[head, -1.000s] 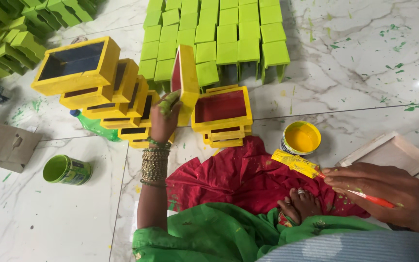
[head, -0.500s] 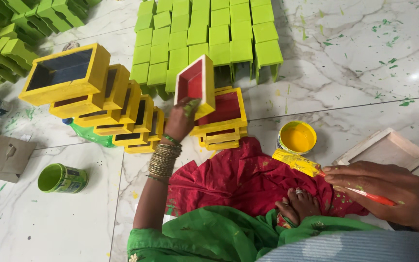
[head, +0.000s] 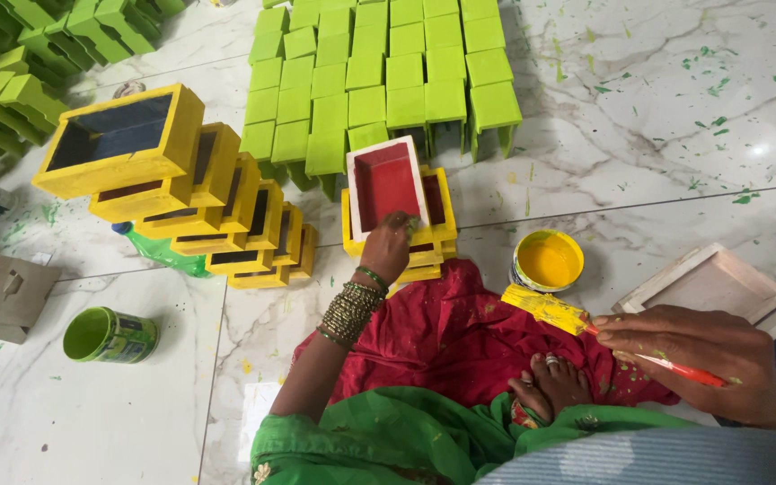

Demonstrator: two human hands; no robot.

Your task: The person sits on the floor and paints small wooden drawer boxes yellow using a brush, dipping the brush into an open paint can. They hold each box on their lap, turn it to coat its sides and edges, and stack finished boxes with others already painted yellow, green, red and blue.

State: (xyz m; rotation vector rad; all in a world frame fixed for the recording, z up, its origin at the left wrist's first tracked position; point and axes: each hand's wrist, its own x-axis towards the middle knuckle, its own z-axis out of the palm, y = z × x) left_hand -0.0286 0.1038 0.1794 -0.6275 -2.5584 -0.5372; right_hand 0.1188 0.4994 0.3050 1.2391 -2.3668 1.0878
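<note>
Tray [head: 386, 184], red inside with a pale rim, sat open side up on top of the short stack of yellow boxes [head: 439, 205], just in front of the green blocks [head: 379, 81]. My left hand [head: 388, 251] was at its near edge, fingers closed on the rim. I couldn't tell how far they wrapped under, since the tray's underside was out of sight. The tray covered most of the stack, so I couldn't make out the box count.

My right hand [head: 702, 359] was clamped narrow on the brush [head: 550, 310]: yellow bristles free, red handle mostly buried in the fist, tip poking out the far side. The frame edge cut that wrist off.

Change vs half a second ago: the tray had been tipped up on edge above the stack, and it was now laid nearly flat on it. The right hand and brush hadn't moved.

Around them:
- Bangles [head: 349, 313] sat on the left wrist.
- The red cloth [head: 460, 341] lay under both arms.
- The yellow paint tin [head: 547, 260] stood just beyond the bristles.
- The bare wooden tray [head: 711, 283] lay to the right, partly cut off by my hand.
- The leaning row of yellow frames [head: 119, 144] was to the left.
- The green tin [head: 110, 334] stood near me on the marble floor [head: 675, 117].
</note>
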